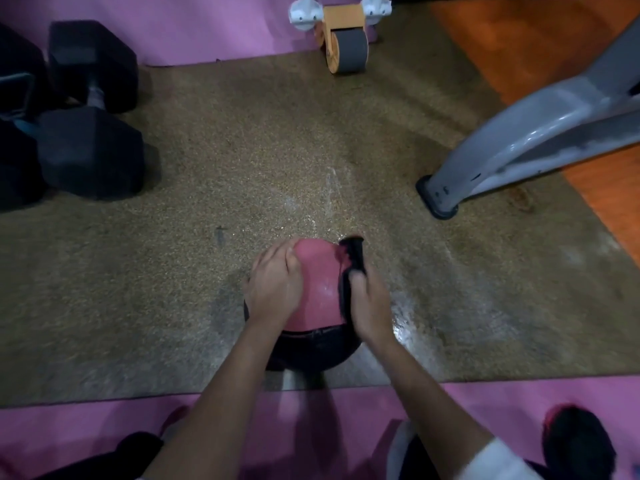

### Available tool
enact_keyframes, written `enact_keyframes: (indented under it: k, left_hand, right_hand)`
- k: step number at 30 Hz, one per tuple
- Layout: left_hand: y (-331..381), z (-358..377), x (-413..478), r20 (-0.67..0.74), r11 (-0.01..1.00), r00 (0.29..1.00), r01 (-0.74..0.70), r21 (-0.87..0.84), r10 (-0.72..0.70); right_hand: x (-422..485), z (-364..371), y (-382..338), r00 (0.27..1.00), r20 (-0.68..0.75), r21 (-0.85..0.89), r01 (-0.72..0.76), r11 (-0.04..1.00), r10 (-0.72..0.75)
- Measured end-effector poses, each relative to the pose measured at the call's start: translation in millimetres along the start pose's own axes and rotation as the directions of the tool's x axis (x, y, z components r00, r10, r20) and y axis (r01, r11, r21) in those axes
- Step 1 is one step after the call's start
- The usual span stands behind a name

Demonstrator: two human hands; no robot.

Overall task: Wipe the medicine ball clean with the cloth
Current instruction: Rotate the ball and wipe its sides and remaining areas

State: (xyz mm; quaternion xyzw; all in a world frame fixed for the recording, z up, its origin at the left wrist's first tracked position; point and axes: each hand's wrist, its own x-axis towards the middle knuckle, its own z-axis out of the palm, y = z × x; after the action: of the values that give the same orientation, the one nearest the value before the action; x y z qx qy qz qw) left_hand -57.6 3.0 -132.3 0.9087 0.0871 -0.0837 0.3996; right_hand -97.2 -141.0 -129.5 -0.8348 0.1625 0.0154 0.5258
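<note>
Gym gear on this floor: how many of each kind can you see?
Medicine ball: 1
Cloth: 1
Dumbbell: 1 fully in view; more dark weights are cut off at the left edge
Ab roller: 1
Grey machine leg: 1
Total: 5

I see black dumbbells (pixel 86 112) at the far left of the brown speckled mat (pixel 214 161), which has wet streaks. An orange ab wheel (pixel 346 43) stands at the top edge. A grey machine leg (pixel 512 150) rests at the right, beside the orange floor (pixel 540 39).
</note>
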Motion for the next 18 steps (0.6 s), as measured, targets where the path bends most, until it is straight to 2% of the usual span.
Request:
enact_keyframes:
  k: [1, 2, 3, 5, 7, 8, 10, 12, 13, 14, 16, 18]
  left_hand:
    - [2, 1, -2, -0.01, 1.0, 1.0, 0.004, 0.0, -0.004]
    - [2, 1, -3, -0.021, 1.0, 1.0, 0.016, -0.007, -0.016]
    - [2, 1, -3, -0.036, 0.999, 0.999, 0.03, -0.016, -0.031]
    - [0, -1, 0, -0.068, 0.997, 0.995, 0.064, -0.05, -0.067]
    - [-4, -4, 4, -0.07, 0.994, 0.994, 0.075, -0.084, -0.081]
    - [-6, -6, 5, -0.07, 0.993, 0.995, 0.064, -0.104, -0.072]
    - [-10, -9, 1, -0.079, 0.993, 0.996, 0.02, -0.118, -0.029]
    - [-13, -10, -7, -0.076, 0.997, 0.997, -0.019, -0.068, 0.014]
    - [-10, -12, -11, -0.066, 0.999, 0.997, -0.033, -0.006, 0.032]
    - [-7, -12, -13, -0.034, 0.996, 0.998, -0.049, 0.079, 0.051]
    - [6, -10, -15, 0.058, 0.964, 0.992, -0.126, 0.233, 0.116]
    - [16, -8, -10, 0.108, 0.947, 0.984, -0.167, 0.273, 0.143]
  right_hand:
    - [19, 3, -7, 0.997, 0.0, -0.025, -0.08, 0.996, 0.08]
    - [32, 7, -17, 0.995, 0.017, -0.102, -0.094, 0.99, 0.096]
    - [37, 13, -24, 0.999, 0.019, -0.189, -0.031, 0.981, 0.035]
    - [19, 26, -27, 0.982, 0.004, -0.318, 0.178, 0.931, -0.187]
    - [-22, 34, -14, 0.939, 0.027, -0.338, 0.331, 0.881, -0.343]
    - [-42, 34, -4, 0.936, 0.032, -0.297, 0.343, 0.891, -0.35]
    - [-49, 27, 11, 0.966, -0.041, -0.129, 0.247, 0.96, -0.254]
    - [-21, 16, 8, 0.994, -0.109, 0.113, 0.009, 0.994, 0.003]
    - [-2, 13, 4, 0.992, -0.1, 0.134, -0.068, 0.989, 0.082]
    - [13, 11, -3, 0.995, -0.062, 0.09, -0.073, 0.993, 0.079]
    - [21, 11, -12, 0.99, 0.023, -0.117, 0.144, 0.983, -0.143]
    - [8, 17, -11, 0.928, 0.118, -0.193, 0.371, 0.908, -0.354]
